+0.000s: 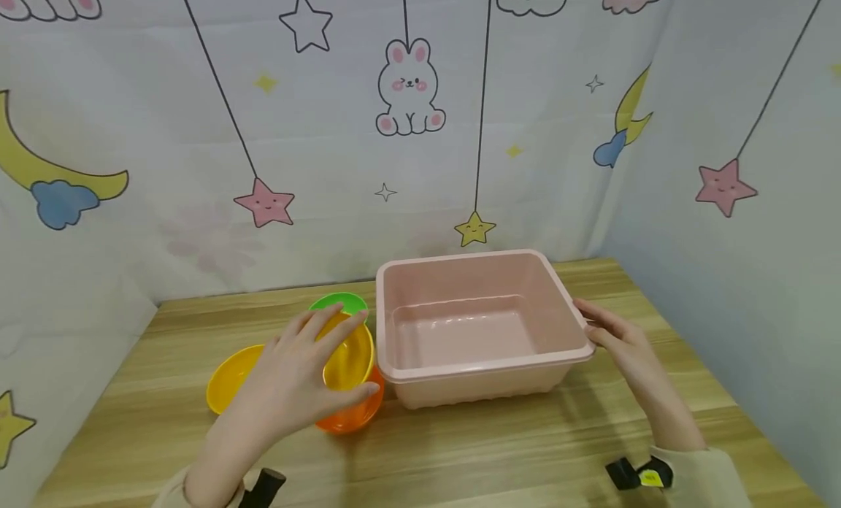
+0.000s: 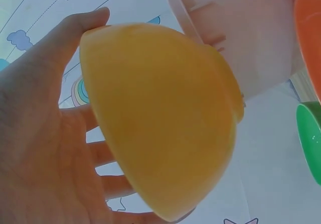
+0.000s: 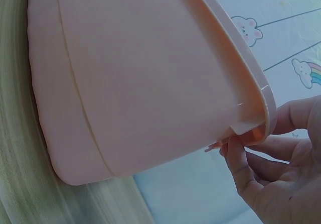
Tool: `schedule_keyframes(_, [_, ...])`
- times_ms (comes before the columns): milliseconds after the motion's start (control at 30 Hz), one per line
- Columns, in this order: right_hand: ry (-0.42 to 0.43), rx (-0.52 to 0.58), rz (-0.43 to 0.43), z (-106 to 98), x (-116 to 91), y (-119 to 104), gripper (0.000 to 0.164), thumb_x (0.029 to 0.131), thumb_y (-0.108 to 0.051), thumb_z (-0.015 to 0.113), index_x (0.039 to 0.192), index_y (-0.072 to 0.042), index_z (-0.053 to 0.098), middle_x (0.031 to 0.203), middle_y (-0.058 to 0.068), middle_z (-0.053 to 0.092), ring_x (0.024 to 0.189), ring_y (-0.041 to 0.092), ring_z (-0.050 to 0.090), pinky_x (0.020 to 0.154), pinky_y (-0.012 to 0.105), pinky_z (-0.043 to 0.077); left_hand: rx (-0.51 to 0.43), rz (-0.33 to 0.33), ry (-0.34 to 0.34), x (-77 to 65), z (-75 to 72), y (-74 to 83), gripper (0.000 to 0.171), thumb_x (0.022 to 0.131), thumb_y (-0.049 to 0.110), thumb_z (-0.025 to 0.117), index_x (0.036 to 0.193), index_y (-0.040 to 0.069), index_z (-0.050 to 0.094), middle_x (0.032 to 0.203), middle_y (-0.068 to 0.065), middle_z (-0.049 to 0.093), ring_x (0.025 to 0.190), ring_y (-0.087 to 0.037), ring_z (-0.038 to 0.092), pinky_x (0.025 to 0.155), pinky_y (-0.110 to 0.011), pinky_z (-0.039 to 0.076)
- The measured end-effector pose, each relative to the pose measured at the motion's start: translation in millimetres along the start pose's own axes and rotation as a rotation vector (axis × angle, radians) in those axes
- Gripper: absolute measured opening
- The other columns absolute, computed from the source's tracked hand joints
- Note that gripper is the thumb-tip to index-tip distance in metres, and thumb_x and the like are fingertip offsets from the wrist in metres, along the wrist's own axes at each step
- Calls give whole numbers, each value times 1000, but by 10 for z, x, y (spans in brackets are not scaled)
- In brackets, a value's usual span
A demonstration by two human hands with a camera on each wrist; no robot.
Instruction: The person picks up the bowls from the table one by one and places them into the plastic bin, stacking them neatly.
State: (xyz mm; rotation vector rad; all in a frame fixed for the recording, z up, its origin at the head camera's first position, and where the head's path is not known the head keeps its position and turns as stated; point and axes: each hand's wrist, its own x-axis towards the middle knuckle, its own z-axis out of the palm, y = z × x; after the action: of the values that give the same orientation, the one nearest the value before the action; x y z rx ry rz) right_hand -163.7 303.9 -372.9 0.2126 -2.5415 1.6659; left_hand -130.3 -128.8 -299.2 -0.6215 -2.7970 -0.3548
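My left hand point(image 1: 292, 373) holds a yellow bowl point(image 1: 350, 358) by its rim, thumb on one side and fingers spread along the other. In the left wrist view the bowl point(image 2: 160, 118) is tipped, its rounded outside and foot showing. It hangs over an orange bowl point(image 1: 351, 419) and partly covers a green bowl point(image 1: 342, 300), just left of a pink plastic basin point(image 1: 469, 333). On the basin's right side, my right hand point(image 1: 620, 341) grips the rim; in the right wrist view thumb and fingers point(image 3: 241, 166) pinch under its edge.
Another yellow bowl point(image 1: 231, 380) sits on the wooden table point(image 1: 473, 457) at the left, partly hidden behind my left hand. The basin stands toward the table's back, near a patterned white curtain point(image 1: 328, 143) that closes off the back and sides.
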Motion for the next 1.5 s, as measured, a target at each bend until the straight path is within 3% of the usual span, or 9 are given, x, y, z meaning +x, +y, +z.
schedule_keyframes(233, [-5,1,-5,18,45,-14,49,102,-27,47,146,-7,40,121,-27,55,107,-11,53,85,13,41,-2,7,4,117,-36,34,80,72,62,72,141,31,47,143,-7,48,126,-38,47,86,-65,47])
schedule_keyframes(700, [-6,34,-23,0,30,26,49,102,-24,46,145,-2,39,120,-26,56,106,-10,55,85,12,42,-36,21,-22,437,-60,100,83,73,65,69,145,33,41,149,-5,42,131,-36,41,93,-65,44])
schedule_keyframes(1167, [7,18,-10,0,26,9,49,101,-25,47,145,-4,41,119,-25,57,105,-10,54,84,13,43,-53,21,-16,604,-86,213,82,75,71,63,144,34,41,150,-4,40,133,-35,40,95,-64,43])
schedule_keyframes(1500, [8,30,-13,3,31,24,49,101,-25,48,145,-2,40,118,-26,57,104,-9,55,83,13,44,-56,72,6,737,-87,306,82,75,70,65,145,34,41,149,-4,41,134,-33,40,102,-61,40])
